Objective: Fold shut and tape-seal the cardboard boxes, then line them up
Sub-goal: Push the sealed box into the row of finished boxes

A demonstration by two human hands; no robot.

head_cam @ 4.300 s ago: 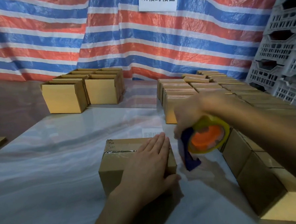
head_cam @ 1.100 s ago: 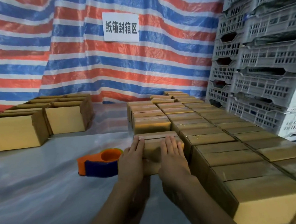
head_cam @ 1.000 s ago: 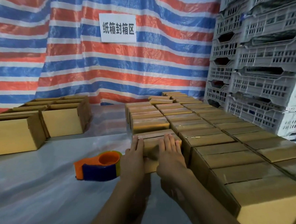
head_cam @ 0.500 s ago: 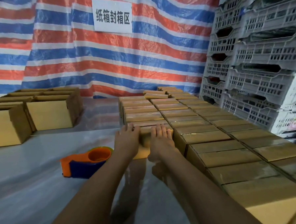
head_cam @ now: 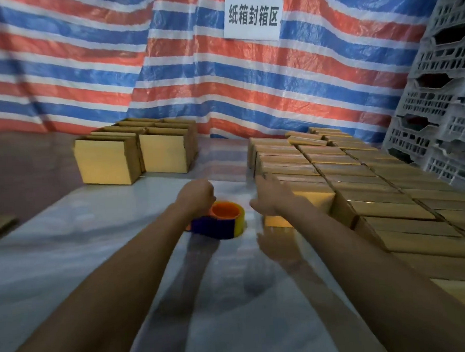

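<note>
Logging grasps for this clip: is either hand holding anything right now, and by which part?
Nothing is held. The left hand is curled beside the tape dispenser without gripping it; the right hand, fingers spread, is over a sealed box.

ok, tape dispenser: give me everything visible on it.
The tape dispenser lies on its side on the glossy white table sheet, hub opening upward. It looks plastic: dark blue body toward the camera, orange hub, yellowish tape roll around it, an orange bit at its left end. The left hand hangs over its far left edge, hiding part; whether they touch cannot be told. The right hand is apart from it.
</note>
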